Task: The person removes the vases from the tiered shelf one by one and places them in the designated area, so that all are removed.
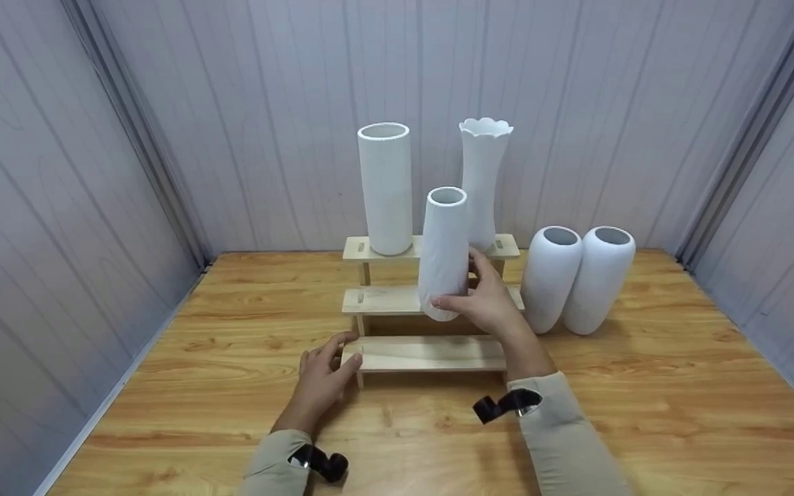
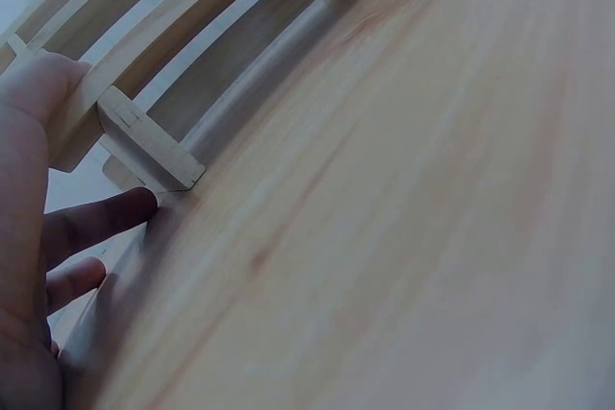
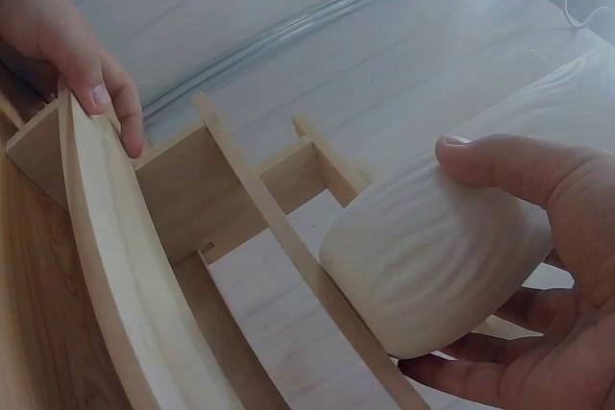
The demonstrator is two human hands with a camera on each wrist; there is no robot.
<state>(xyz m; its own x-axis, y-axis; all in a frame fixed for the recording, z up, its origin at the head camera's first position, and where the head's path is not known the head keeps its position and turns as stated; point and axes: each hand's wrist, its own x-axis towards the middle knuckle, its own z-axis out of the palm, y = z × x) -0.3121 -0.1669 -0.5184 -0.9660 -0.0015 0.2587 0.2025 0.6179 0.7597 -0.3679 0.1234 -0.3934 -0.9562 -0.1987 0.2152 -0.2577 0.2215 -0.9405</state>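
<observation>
White ribbed vase (image 1: 444,253) is upright, tilted slightly, base at the middle step of the wooden stepped rack (image 1: 431,353). Right hand (image 1: 486,300) wraps its lower part w/ thumb & fingers; the long axis runs up from the grip. Left hand (image 1: 324,375), fingers straight, rests on the rack's lowest step, left end. 2 more vases stand on the top step.

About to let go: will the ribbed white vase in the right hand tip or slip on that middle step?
The ribbed vase is tall and narrow-based, so probably tippy. It looks like hard ceramic, likely fragile. Its ribbing may help the right hand resist slipping.
</observation>
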